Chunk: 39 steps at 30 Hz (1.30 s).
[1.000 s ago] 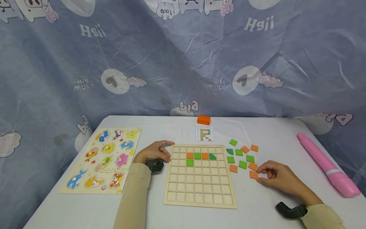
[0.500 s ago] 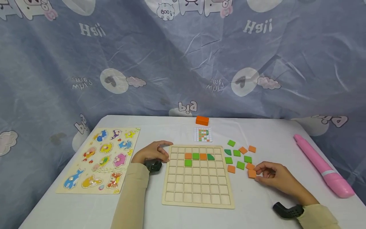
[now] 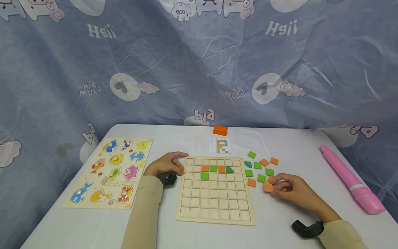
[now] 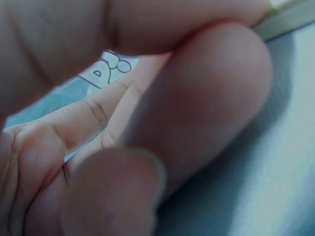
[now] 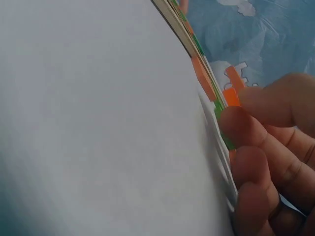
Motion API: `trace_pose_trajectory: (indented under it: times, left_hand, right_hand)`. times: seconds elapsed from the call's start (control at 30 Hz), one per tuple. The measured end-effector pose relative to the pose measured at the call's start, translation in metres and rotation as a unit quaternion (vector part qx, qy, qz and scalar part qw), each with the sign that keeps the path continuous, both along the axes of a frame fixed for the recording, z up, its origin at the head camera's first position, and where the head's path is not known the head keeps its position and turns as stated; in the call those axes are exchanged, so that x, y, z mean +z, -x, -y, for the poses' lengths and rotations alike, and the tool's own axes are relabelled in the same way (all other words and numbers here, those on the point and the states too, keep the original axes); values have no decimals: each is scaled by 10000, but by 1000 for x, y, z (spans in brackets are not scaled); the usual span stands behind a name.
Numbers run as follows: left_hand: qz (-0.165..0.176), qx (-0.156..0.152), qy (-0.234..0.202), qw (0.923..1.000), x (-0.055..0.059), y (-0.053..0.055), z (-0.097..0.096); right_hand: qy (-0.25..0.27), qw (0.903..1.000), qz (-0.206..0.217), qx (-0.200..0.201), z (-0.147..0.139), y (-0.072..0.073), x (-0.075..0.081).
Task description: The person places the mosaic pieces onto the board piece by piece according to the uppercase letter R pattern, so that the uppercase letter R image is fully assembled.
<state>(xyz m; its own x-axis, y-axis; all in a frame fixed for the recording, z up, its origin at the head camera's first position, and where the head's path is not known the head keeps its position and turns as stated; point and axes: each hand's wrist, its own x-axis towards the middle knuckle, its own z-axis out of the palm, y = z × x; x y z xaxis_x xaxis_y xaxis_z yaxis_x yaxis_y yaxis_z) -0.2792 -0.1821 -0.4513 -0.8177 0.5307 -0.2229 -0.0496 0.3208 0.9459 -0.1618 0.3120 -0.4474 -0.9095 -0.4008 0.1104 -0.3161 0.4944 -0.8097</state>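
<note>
My left hand [image 3: 166, 164] rests at the upper left corner of a pale wooden grid board [image 3: 214, 198], its index finger reaching along the corner. The left wrist view shows its fingers [image 4: 197, 93] close up, a strip of board edge beyond. To the board's right, my right hand [image 3: 293, 190] pinches an orange square tile [image 3: 267, 187] between thumb and fingers, low over the table. This tile [image 5: 231, 97] shows at the fingertips in the right wrist view. Orange and green square tiles and a dark green quarter-round tile [image 3: 229, 169] sit in the board's upper cells.
Loose tiles, such as a green square [image 3: 262, 178], lie right of the board. Behind it are a pattern card [image 3: 221, 145] and an orange block [image 3: 220, 130]. An animal puzzle board [image 3: 107, 173] lies left, a pink tube-shaped object [image 3: 351, 180] right.
My right hand has moved a little to the left, and the orange square tile at its fingertips has moved with it. My left hand stays at the board's corner.
</note>
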Motion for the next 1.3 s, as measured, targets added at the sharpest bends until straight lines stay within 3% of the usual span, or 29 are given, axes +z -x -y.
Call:
trace_pose_trajectory:
  times: [0.37,0.9,1.3]
  left_hand:
    - [115,0,-17,9999,1,2,0]
    - [151,96,93,9998,7,2,-1]
    - [304,45,-69,9995,6,4,0]
  right_hand:
    - [-19,9991,354,214,36,3,12]
    - [82,9971,622,432,104,24,21]
    - [-193,9970,563,496,142,34,24]
